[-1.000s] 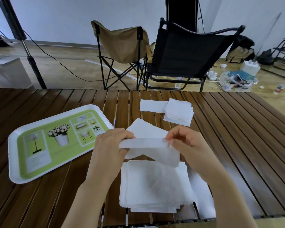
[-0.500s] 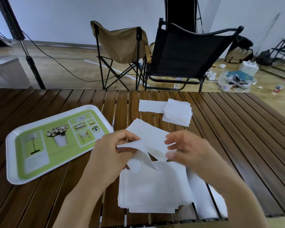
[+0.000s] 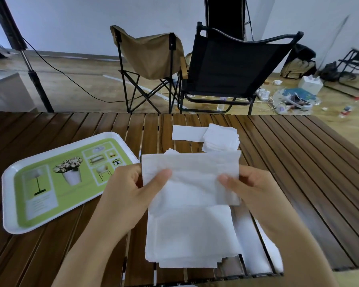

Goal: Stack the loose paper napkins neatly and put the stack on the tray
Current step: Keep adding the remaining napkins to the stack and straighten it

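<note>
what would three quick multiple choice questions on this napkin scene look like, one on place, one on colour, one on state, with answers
1. Where is the tray?
A. left of the near napkin stack
B. on the black chair
C. under the far napkin pile

2. What colour is the tray's printed centre?
A. red
B. green
C. blue

3. What is happening with the unfolded napkin?
A. it lies flat on the tray
B. it is crumpled on the floor
C. both hands hold it above the near stack

Answers:
1 A, the tray sits on the wooden table to the left of the stack.
2 B, a green panel shows inside the white rim.
3 C, the left hand and right hand each pinch a side of it.
</note>
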